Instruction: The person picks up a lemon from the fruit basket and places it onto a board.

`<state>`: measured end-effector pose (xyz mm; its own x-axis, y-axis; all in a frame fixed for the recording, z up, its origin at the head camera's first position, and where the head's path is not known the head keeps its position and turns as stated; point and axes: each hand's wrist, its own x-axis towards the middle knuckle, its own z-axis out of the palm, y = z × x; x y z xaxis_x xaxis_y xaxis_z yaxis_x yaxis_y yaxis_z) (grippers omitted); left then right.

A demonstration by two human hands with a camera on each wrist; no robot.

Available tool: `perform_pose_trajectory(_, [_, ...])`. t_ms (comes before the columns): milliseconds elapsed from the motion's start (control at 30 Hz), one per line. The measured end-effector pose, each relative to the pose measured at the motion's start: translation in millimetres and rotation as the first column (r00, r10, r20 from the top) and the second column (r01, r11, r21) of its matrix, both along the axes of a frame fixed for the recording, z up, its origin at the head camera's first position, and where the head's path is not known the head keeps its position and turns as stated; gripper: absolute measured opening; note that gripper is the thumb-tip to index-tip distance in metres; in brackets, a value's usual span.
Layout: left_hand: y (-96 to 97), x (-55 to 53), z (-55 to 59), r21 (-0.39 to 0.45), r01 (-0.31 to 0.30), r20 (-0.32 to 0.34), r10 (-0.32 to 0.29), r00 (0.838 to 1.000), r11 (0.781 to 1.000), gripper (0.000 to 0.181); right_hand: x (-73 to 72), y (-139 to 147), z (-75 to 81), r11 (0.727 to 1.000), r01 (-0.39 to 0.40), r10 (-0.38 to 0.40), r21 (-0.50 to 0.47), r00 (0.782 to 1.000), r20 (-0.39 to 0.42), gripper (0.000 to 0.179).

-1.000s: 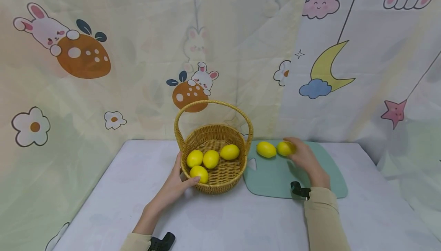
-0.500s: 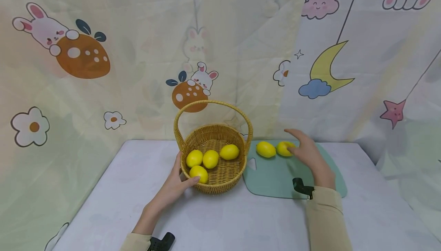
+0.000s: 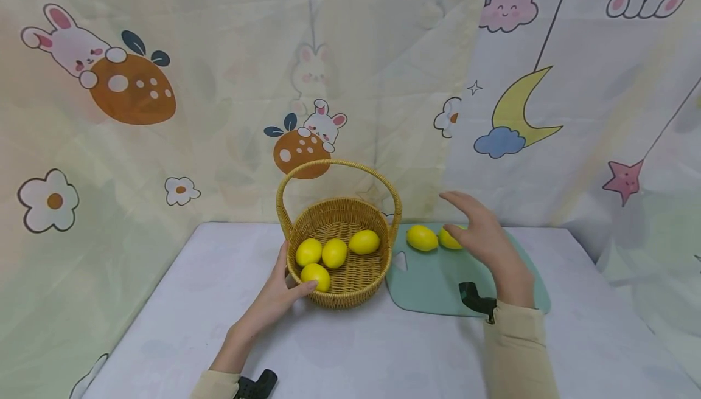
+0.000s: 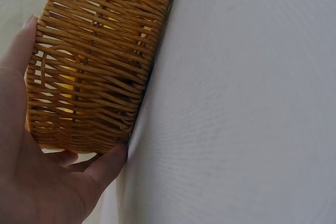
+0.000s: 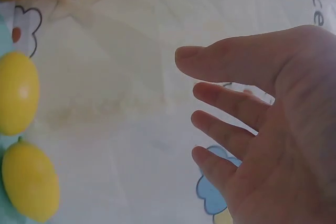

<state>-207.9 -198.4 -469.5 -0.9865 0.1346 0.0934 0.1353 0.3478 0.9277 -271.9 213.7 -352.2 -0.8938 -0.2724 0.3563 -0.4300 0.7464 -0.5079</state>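
Observation:
My left hand (image 3: 277, 286) grips a woven basket (image 3: 344, 300) with a tall arched handle. The thumb lies over the near left rim, and the fingers are against the outer side, as the left wrist view shows. Several yellow lemons (image 3: 334, 253) lie inside the basket. To its right, two more lemons sit side by side at the back of a green mat-like board (image 3: 432, 292): the left lemon (image 3: 421, 238) in full view, the right lemon (image 3: 448, 240) partly behind my right hand (image 3: 487, 241). That hand hovers above the board, fingers spread and holding nothing.
Both basket and board stand on a white-covered table (image 3: 350, 356). Right behind the table hangs a printed cloth backdrop (image 3: 230, 113) with bunnies, flowers and a moon. The arched handle (image 3: 339, 162) rises high above the basket.
My right hand has let go of the right lemon and lifted up off it, its fingers opening. The lemon stays on the board. The left hand and the basket have not moved.

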Motion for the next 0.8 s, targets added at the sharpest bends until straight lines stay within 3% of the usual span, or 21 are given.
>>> perform_pose_trajectory(600, [-0.7,-0.5,-2.3,-0.004,0.001,0.014,-0.001,1.000,1.000,0.108,32.0,-47,19.5,0.993,-0.115,0.118,0.029,0.969,-0.218,0.067])
perform_pose_trajectory(800, [-1.0,-0.1,-2.0,-0.010,-0.007,0.019,0.007,1.000,1.000,0.109,40.4,-67,23.7,0.977,-0.211,0.206,0.018,0.928,-0.310,0.065])
